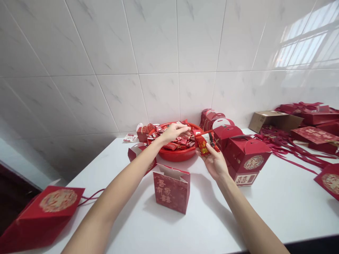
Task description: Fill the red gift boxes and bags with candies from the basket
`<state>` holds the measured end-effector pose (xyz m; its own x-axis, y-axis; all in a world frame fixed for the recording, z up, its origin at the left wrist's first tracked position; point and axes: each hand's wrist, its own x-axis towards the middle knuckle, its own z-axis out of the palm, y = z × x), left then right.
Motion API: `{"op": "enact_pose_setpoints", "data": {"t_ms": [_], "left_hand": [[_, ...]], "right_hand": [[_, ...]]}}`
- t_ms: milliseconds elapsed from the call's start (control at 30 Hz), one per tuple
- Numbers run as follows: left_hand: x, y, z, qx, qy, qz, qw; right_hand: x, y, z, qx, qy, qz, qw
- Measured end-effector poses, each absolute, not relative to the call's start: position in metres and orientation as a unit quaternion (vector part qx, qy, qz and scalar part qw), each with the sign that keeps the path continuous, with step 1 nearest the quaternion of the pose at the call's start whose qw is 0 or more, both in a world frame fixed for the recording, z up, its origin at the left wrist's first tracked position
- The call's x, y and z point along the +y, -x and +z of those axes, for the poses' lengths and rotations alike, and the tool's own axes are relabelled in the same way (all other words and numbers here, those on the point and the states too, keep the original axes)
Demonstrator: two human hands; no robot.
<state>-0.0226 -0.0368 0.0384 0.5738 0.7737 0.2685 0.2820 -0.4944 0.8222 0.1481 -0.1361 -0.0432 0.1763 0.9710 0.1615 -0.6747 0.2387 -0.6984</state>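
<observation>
My right hand (213, 162) grips a red wrapped snack packet (203, 150) with gold lettering, at the right rim of a red plastic basin (178, 155). A heap of small red wrapped sweets (172, 145) fills the basin. Over that heap is my left hand (176, 133), its fingers bent and drawn together; what they hold, if anything, is too small to make out. Between my forearms a red paper gift box (171, 190) with pale characters stands upright on the white table, its top open. Its inside is mostly hidden.
Closed red gift boxes (246, 151) stand in a row on the right, several deep. A cardboard box (275, 120), flat red packaging and loose ribbons (293, 150) lie farther right. Another red box (50, 215) is at the near left. A tiled wall (159, 53) rises behind the table.
</observation>
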Motion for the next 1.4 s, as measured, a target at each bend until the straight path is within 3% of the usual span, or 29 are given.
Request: {"op": "enact_pose_setpoints", "data": {"t_ms": [100, 167, 367, 567, 833, 1067, 1200, 1400], "left_hand": [[-0.021, 0.030, 0.034, 0.413, -0.853, 0.247, 0.200], [-0.013, 0.032, 0.028, 0.434, -0.872, 0.175, 0.141], [-0.006, 0.020, 0.016, 0.440, -0.889, 0.096, 0.081], [-0.007, 0.018, 0.010, 0.447, -0.883, 0.135, 0.051], [-0.011, 0.039, 0.013, 0.430, -0.848, 0.280, 0.132], [-0.024, 0.048, 0.025, 0.342, -0.726, 0.451, 0.390], [-0.037, 0.048, 0.031, 0.355, -0.681, 0.476, 0.428], [-0.076, 0.037, 0.037, 0.283, -0.718, 0.409, 0.487]], "right_hand": [[-0.135, -0.150, -0.044, -0.296, 0.257, 0.571, 0.722], [-0.135, -0.149, -0.044, -0.288, 0.262, 0.579, 0.717], [-0.137, -0.147, -0.040, -0.282, 0.258, 0.590, 0.711], [-0.138, -0.149, -0.038, -0.270, 0.258, 0.594, 0.713], [-0.138, -0.151, -0.040, -0.284, 0.239, 0.588, 0.719], [-0.139, -0.148, -0.041, -0.311, 0.234, 0.594, 0.704], [-0.140, -0.147, -0.040, -0.326, 0.218, 0.601, 0.697], [-0.147, -0.142, -0.035, -0.347, 0.179, 0.622, 0.679]]}}
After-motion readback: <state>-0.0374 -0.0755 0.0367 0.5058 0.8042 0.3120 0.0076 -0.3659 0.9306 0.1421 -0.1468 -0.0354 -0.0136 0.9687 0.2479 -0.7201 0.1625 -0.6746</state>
